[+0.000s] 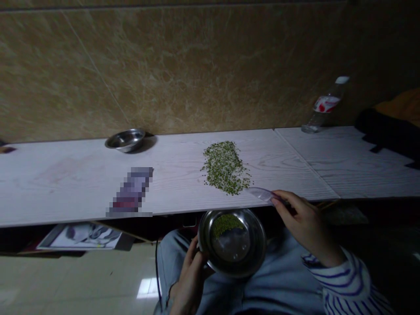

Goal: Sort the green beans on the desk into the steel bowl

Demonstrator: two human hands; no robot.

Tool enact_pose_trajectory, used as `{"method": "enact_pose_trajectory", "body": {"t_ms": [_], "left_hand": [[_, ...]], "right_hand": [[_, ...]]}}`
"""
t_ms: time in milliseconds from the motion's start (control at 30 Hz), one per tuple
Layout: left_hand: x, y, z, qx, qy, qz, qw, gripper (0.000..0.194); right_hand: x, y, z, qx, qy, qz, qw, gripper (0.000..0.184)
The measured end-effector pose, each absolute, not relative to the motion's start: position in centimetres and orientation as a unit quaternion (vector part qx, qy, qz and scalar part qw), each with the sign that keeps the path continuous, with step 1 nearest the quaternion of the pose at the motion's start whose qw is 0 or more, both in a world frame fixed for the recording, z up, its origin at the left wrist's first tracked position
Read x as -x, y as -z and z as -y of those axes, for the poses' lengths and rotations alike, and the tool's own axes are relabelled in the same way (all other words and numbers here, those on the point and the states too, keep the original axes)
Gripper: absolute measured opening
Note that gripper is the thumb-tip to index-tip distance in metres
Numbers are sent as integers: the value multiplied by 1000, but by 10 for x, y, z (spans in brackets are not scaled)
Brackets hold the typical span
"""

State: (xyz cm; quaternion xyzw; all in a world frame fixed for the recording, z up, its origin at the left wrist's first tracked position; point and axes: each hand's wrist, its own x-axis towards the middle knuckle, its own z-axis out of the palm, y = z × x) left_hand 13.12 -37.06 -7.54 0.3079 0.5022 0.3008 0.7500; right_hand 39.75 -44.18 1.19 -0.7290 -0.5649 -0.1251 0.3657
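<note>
Small green beans, likely mung beans, lie in a loose patch on the white wood-grain tabletop. My right hand pinches a thin, clear purplish plastic piece with a curved edge; its tip is at the patch's near right corner. Below the table's front edge, over my lap, my left hand grips the left rim of a shiny metal bowl. More green beans are gathered at the far side inside that bowl. Part of my left hand's fingers is hidden beneath the bowl.
Near the wall stands a second metal bowl, with a blurred-out phone-like object in front of it. A clear bottle with a white cap stands right, beside dark cloth. An open drawer juts out below left.
</note>
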Motion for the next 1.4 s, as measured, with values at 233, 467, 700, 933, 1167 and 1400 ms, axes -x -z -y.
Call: {"method": "enact_pose_trajectory", "body": {"t_ms": [233, 467, 700, 933, 1167, 1400], "left_hand": [[-135, 77, 365, -260, -306, -496, 770, 64], [-141, 78, 361, -253, -301, -497, 773, 68], [-143, 73, 356, -230, -308, -498, 777, 64], [-143, 75, 352, -230, -310, -517, 764, 63], [-147, 72, 354, -237, -306, -500, 775, 65], [-152, 71, 359, -222, -316, -487, 783, 66]], "right_hand": [[-398, -19, 431, 718, 134, 600, 326, 18], [-391, -22, 414, 678, 82, 671, 287, 16], [-390, -20, 392, 660, 42, 698, 276, 18], [-394, -19, 376, 664, 39, 691, 283, 19], [-401, -17, 359, 671, 45, 684, 282, 20], [-405, -19, 345, 667, 49, 685, 290, 20]]}}
